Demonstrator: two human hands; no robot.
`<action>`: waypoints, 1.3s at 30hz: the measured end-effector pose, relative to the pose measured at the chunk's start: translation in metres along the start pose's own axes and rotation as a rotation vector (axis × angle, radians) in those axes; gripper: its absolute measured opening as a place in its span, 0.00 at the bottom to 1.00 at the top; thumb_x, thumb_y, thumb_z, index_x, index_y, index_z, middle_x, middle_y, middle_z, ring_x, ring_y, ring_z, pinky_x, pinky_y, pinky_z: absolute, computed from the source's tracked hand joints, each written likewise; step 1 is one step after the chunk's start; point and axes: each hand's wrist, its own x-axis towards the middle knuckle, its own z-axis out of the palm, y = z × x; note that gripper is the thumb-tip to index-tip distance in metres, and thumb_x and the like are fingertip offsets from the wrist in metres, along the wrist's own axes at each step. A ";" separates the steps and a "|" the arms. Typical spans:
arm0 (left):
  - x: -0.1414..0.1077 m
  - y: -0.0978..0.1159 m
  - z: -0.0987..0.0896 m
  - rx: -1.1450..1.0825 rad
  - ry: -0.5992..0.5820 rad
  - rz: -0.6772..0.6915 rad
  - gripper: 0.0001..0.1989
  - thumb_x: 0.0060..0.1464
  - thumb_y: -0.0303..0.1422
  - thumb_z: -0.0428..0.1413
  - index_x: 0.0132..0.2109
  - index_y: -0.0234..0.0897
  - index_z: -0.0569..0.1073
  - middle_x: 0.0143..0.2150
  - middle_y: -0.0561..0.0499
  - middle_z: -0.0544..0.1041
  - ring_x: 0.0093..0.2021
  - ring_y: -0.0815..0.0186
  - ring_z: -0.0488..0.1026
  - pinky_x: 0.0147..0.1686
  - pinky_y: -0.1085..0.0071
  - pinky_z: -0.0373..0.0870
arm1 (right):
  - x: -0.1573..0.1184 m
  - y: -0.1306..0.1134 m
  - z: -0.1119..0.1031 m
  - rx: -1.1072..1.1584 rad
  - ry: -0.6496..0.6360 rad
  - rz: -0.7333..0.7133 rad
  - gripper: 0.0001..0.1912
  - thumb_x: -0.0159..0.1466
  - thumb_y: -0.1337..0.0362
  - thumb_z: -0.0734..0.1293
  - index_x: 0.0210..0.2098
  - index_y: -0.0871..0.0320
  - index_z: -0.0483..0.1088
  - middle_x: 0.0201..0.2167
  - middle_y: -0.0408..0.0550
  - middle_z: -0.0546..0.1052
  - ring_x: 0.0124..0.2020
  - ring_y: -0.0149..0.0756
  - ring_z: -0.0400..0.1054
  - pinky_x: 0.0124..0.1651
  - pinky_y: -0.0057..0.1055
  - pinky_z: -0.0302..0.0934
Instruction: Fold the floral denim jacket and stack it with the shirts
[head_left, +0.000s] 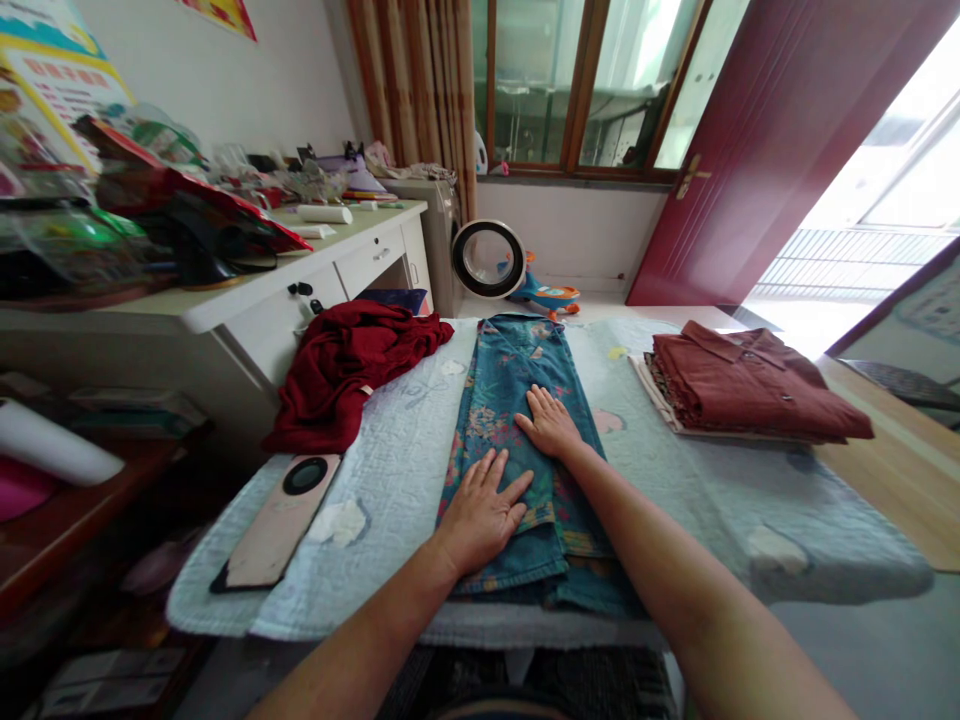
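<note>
The left hand (484, 510) lies palm down with its fingers spread, and the right hand (551, 425), a little farther forward, also rests flat with fingers slightly parted; neither grips anything. Both press on a long teal-blue, denim-like garment (491, 395) printed with red, pink and yellowish flowers. It lies folded into a narrow strip, patterned bands and stitched edges showing at its near end, in the middle of a pale blue quilted cover (405, 470) with cloud-like white patches. To the left is a crumpled dark red garment (360, 350) bearing a small pale tag (367, 390), on which I can read no writing. Just nearer sits a pale pink phone (277, 530) with a round black camera ring. To the right, a stack topped by a folded rust-red collared shirt (757, 380) stands near the wood-topped counter's (900, 480) bare surface. A colourful wall poster (71, 85) carries reddish characters too blurred to read.
</note>
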 end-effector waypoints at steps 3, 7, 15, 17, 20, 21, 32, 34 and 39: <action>0.000 0.001 -0.001 0.002 -0.004 -0.008 0.25 0.64 0.42 0.48 0.67 0.53 0.59 0.72 0.48 0.52 0.70 0.49 0.47 0.64 0.48 0.52 | 0.009 0.005 0.000 -0.021 0.016 0.025 0.40 0.69 0.42 0.47 0.70 0.63 0.45 0.72 0.52 0.43 0.72 0.41 0.35 0.70 0.40 0.35; 0.000 0.001 -0.002 0.001 -0.021 -0.018 0.25 0.64 0.42 0.48 0.67 0.53 0.59 0.72 0.47 0.52 0.70 0.49 0.48 0.65 0.48 0.52 | 0.017 0.016 -0.001 -0.029 0.018 0.107 0.40 0.69 0.42 0.46 0.70 0.65 0.43 0.72 0.54 0.43 0.72 0.41 0.37 0.70 0.39 0.34; -0.002 0.000 0.000 0.017 -0.008 -0.022 0.25 0.64 0.43 0.48 0.67 0.54 0.59 0.72 0.48 0.52 0.70 0.50 0.48 0.65 0.49 0.51 | 0.014 0.035 -0.009 -0.067 -0.017 0.214 0.41 0.68 0.41 0.46 0.70 0.64 0.47 0.72 0.56 0.46 0.72 0.46 0.36 0.69 0.42 0.34; -0.002 0.000 0.000 0.025 -0.011 -0.021 0.25 0.64 0.43 0.47 0.67 0.54 0.59 0.72 0.48 0.52 0.70 0.50 0.48 0.65 0.49 0.52 | 0.011 0.036 -0.010 -0.080 -0.017 0.231 0.41 0.68 0.41 0.46 0.69 0.63 0.48 0.72 0.57 0.45 0.72 0.47 0.36 0.69 0.42 0.34; -0.002 0.000 0.001 0.037 -0.004 -0.017 0.25 0.65 0.43 0.47 0.67 0.54 0.59 0.71 0.48 0.53 0.70 0.50 0.48 0.65 0.50 0.52 | 0.005 0.037 -0.010 -0.096 -0.018 0.239 0.40 0.68 0.42 0.47 0.70 0.62 0.47 0.72 0.59 0.44 0.72 0.47 0.37 0.69 0.42 0.35; -0.002 0.000 0.002 0.042 0.000 -0.017 0.25 0.65 0.43 0.47 0.67 0.54 0.59 0.71 0.48 0.53 0.70 0.50 0.48 0.65 0.50 0.52 | 0.002 0.037 -0.010 -0.102 -0.024 0.235 0.39 0.69 0.42 0.47 0.70 0.62 0.47 0.72 0.59 0.44 0.72 0.47 0.37 0.68 0.42 0.35; -0.003 0.000 0.004 0.042 0.045 -0.002 0.24 0.65 0.43 0.46 0.66 0.53 0.60 0.71 0.46 0.55 0.70 0.51 0.50 0.64 0.49 0.52 | -0.042 0.035 -0.009 -0.115 -0.017 0.144 0.41 0.68 0.42 0.48 0.69 0.66 0.47 0.71 0.60 0.46 0.72 0.47 0.37 0.69 0.41 0.34; -0.003 0.001 0.003 0.036 0.043 -0.003 0.24 0.65 0.43 0.47 0.66 0.52 0.61 0.70 0.46 0.55 0.70 0.51 0.50 0.64 0.49 0.52 | -0.049 0.034 -0.008 -0.112 -0.018 0.133 0.42 0.68 0.41 0.48 0.70 0.66 0.47 0.71 0.60 0.46 0.72 0.47 0.37 0.69 0.42 0.35; -0.002 0.002 0.001 0.035 0.034 -0.008 0.24 0.65 0.42 0.47 0.66 0.52 0.62 0.70 0.46 0.56 0.70 0.51 0.50 0.64 0.49 0.52 | -0.069 0.028 -0.008 -0.117 -0.018 0.108 0.41 0.68 0.41 0.48 0.69 0.65 0.48 0.71 0.59 0.47 0.71 0.48 0.38 0.69 0.42 0.36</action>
